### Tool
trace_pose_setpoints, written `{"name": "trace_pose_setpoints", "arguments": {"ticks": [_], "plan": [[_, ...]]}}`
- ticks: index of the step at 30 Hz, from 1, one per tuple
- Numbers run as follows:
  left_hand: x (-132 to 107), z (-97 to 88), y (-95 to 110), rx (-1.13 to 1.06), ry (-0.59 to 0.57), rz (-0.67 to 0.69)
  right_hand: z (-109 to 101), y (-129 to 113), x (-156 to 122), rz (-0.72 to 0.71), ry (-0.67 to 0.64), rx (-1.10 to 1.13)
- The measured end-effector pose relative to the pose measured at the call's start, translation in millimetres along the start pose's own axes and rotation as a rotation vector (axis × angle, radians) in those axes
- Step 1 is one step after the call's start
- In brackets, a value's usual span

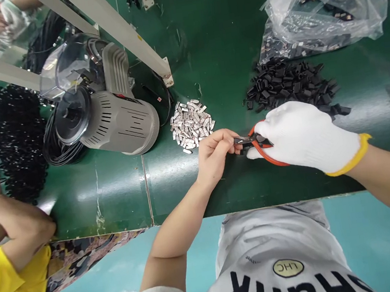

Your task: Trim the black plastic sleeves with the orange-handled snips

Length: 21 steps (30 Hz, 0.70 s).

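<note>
My right hand (299,138), in a white glove with a yellow cuff, is closed around red-handled pliers (271,154). The dark jaws of the pliers point left and meet the fingertips of my bare left hand (216,155). Those fingers are pinched together on a small dark piece at the jaws; its kind is mostly hidden. Just beyond my left hand lies a pile of small silvery metal connector pieces (192,123). Behind my right hand is a heap of black plastic sleeves (290,83).
A clear plastic bag (328,6) of small dark parts lies at the back right. Left of the metal pieces stands a grey machine (119,120), with a metal post (128,34) behind it. A co-worker's arms (7,206) rest at the left edge near black parts (16,137).
</note>
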<state>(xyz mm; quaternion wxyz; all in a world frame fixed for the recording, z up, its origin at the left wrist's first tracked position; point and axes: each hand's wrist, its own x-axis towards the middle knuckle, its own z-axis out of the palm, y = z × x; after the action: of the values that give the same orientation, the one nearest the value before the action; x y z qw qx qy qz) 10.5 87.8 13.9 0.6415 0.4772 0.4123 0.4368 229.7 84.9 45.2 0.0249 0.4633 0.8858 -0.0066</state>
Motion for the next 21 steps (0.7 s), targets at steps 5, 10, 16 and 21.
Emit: {"name": "trace_pose_setpoints", "arguments": {"ticks": [5,10,16,21], "plan": [[0,0.3,-2,0.004,0.001,-0.012,0,-2,-1,0.002,-0.002,-0.003],[0,2.5,-3,-0.053,0.021,-0.028,7,-5,-2,0.058,-0.006,0.023],[1,4.4,0,-0.093,0.016,-0.044,14,-3,-4,0.071,-0.017,0.092],[1,3.4,3,-0.084,-0.006,-0.042,14,-2,-4,0.092,-0.044,0.158]]}}
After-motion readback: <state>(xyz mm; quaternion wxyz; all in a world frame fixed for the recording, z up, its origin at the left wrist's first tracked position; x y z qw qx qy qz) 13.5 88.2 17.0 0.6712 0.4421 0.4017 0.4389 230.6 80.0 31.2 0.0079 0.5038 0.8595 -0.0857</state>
